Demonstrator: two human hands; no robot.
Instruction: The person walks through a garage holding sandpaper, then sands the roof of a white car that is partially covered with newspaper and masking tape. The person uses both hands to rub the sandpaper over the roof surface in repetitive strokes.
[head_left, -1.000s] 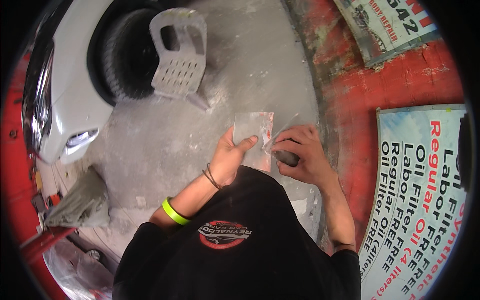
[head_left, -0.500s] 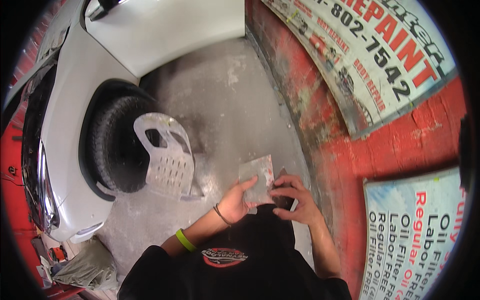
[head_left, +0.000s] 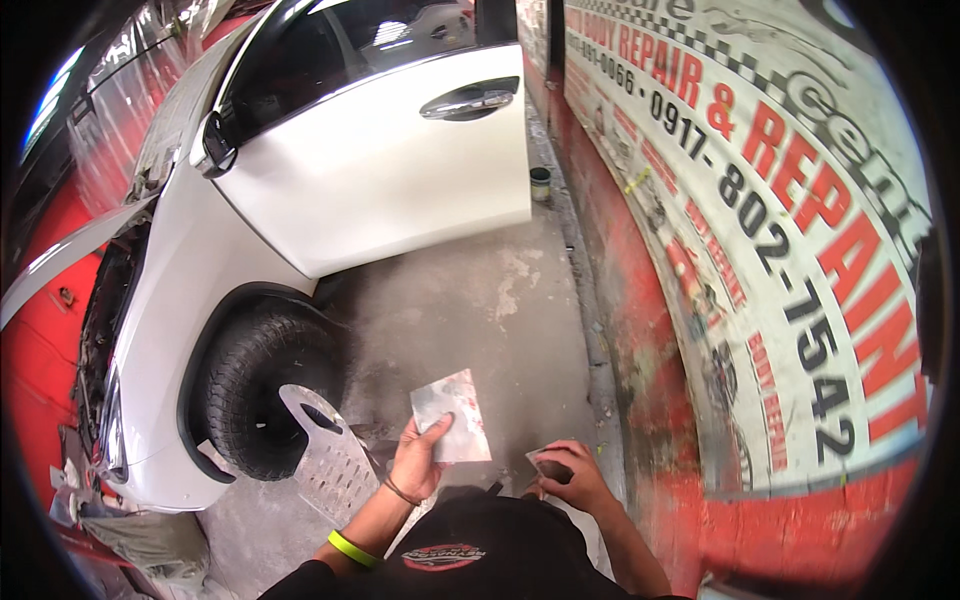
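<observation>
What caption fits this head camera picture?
Left hand holds a flat grey board, right hand grips a small scraper, beside a white car.

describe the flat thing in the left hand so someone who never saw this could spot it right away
Start at the white car and its front tyre. Just right of the tyre, over the grey concrete floor, the left hand holds a flat rectangular board by its lower edge. It is pale grey with red smears, unlike the perforated white plastic chair beside it.

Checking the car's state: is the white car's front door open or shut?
Open. The white door swings out from the car body over the concrete floor, its free edge well clear of the body.
</observation>
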